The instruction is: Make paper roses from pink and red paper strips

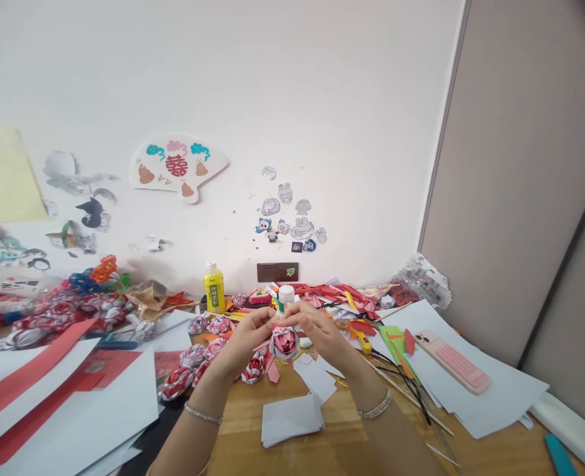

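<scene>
Near the middle of the head view, a pink and white paper rose point(285, 342) sits between my two hands. My left hand point(253, 336) has its fingers bent together at the rose's upper left edge. From the right, my right hand point(319, 330) reaches over the top of the rose, its fingers against it and meeting the left fingertips. Behind the fingers stands a white-capped bottle point(286, 295), its lower part hidden. More paper roses point(178, 382) lie left of my left hand.
Small white cards point(291, 420) lie in front on the wooden table point(245, 449). Red and white paper sheets point(118, 410) cover the left side. A yellow bottle point(214, 289) stands near the wall. At right are a pink phone point(453, 362), white sheets point(505, 403) and thin sticks point(411, 398).
</scene>
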Demonstrator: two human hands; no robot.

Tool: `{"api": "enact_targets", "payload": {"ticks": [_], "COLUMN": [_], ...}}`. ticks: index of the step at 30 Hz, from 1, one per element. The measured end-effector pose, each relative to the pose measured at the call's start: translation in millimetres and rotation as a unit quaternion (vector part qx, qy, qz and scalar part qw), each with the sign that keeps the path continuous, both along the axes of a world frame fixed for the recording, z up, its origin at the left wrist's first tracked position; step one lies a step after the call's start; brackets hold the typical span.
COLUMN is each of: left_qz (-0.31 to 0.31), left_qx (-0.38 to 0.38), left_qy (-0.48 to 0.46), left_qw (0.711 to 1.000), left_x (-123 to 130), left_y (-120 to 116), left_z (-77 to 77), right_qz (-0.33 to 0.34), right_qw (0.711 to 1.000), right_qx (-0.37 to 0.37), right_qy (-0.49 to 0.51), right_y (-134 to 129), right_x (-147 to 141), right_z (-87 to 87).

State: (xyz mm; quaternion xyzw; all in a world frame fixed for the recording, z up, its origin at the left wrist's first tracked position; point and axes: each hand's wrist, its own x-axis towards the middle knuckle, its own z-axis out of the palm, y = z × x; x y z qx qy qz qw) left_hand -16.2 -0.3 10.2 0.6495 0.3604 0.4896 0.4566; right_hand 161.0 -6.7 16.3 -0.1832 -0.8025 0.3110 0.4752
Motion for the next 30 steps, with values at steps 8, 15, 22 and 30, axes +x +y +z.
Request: {"api": "enact_targets", "payload": {"ticks": [8, 15, 22, 30], "left_qz": [0.014, 0.019, 0.011, -0.002], "left_qx": [0.034, 0.035, 0.026, 0.000], "left_qy": [0.011, 0.023, 0.031, 0.009], "left_qw": [0.999, 0.999, 0.999, 1.000], "left_x": [2, 4, 7, 10], "left_y": [2, 4, 8, 5], "left_z": [-4.4, -5.8, -11.0, -6.8], "right_qz": [-0.013, 0.010, -0.018, 0.020], "right_qw": [1.000, 1.000, 1.000, 1.000], "right_qx": [0.012, 0.006, 0.006, -0.007], "right_qy": [0.003, 0.018, -0.015, 0.003], "right_y": [-1, 0, 5, 7], "right_x": [3, 1, 4, 4], "right_z": [5.9, 2.6, 1.3, -1.9]}}
